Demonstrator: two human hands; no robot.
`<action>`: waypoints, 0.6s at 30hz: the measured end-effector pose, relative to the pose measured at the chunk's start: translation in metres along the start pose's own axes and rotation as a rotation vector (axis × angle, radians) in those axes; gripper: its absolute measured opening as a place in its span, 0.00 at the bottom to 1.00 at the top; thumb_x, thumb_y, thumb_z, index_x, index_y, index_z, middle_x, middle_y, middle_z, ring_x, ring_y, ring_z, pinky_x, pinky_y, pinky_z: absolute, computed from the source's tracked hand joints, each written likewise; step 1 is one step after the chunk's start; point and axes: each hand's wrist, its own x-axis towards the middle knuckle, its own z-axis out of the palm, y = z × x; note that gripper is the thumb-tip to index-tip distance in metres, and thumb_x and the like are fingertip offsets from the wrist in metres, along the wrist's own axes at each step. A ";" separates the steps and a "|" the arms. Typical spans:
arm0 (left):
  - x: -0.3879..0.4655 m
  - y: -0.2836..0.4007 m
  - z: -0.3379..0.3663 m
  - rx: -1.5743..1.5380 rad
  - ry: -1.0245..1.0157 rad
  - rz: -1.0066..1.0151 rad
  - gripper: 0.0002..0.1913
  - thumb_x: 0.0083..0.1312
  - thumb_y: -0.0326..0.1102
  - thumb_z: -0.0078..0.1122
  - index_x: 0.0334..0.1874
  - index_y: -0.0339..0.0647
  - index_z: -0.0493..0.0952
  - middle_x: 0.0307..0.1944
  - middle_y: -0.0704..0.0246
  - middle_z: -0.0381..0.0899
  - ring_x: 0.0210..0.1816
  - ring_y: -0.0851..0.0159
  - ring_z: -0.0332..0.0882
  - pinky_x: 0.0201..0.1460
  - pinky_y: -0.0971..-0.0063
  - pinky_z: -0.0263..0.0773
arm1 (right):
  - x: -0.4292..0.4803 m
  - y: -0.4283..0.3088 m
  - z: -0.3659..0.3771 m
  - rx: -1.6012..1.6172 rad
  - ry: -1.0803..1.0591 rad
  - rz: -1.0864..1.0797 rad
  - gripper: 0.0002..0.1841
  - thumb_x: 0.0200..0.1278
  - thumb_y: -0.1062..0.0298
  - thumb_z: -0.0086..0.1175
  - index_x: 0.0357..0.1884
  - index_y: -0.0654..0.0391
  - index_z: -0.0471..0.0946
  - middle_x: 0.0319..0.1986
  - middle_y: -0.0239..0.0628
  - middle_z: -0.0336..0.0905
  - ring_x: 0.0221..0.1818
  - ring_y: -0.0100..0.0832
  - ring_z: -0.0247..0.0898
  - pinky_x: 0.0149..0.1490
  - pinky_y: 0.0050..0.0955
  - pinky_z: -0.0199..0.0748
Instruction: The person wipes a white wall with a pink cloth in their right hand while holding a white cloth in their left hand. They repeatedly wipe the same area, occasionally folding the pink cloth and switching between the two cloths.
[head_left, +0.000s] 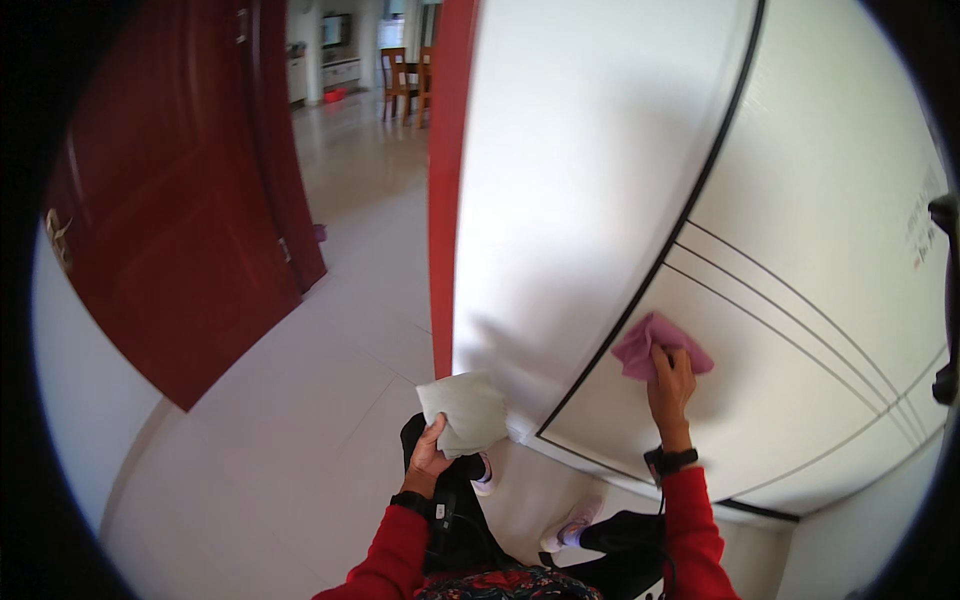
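Note:
My right hand (673, 382) grips a pink-purple cloth (651, 349) and holds it against the lower part of a white cabinet door panel (750, 420). Thin dark lines curve across that panel just above the cloth. In my left hand (433, 448) is a folded pale grey-green cloth (466, 412), held out over my leg with the thumb on top. A black strip (645, 292) runs up the panel's left edge, beside a plain white surface (555, 225).
A red door (172, 202) with a metal handle (57, 234) stands ajar at left. The red door frame (452, 187) borders the white surface. Through the doorway are wooden chairs (395, 79) and a red basin (334, 95). My shoes (574, 521) rest on the tiled floor (247, 480).

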 end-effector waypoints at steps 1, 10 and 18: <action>0.000 0.000 0.000 0.010 0.008 0.001 0.31 0.66 0.46 0.59 0.67 0.40 0.61 0.61 0.62 0.71 0.61 0.57 0.70 0.65 0.59 0.65 | -0.009 -0.001 0.002 -0.011 -0.055 -0.006 0.25 0.42 0.84 0.54 0.47 0.52 0.79 0.34 0.35 0.72 0.37 0.39 0.71 0.36 0.35 0.70; -0.001 0.003 -0.001 0.036 0.028 -0.025 0.31 0.68 0.50 0.54 0.68 0.40 0.61 0.62 0.63 0.70 0.62 0.58 0.69 0.66 0.60 0.63 | -0.033 0.006 0.001 0.038 -0.178 -0.007 0.21 0.45 0.82 0.54 0.43 0.50 0.79 0.34 0.34 0.72 0.36 0.38 0.73 0.35 0.35 0.71; 0.001 0.002 -0.012 -0.009 0.083 -0.038 0.30 0.67 0.48 0.56 0.66 0.39 0.63 0.61 0.63 0.71 0.62 0.57 0.69 0.66 0.58 0.64 | 0.062 0.054 -0.077 -0.129 0.340 0.027 0.24 0.47 0.86 0.50 0.50 0.57 0.77 0.39 0.43 0.72 0.43 0.45 0.71 0.47 0.34 0.71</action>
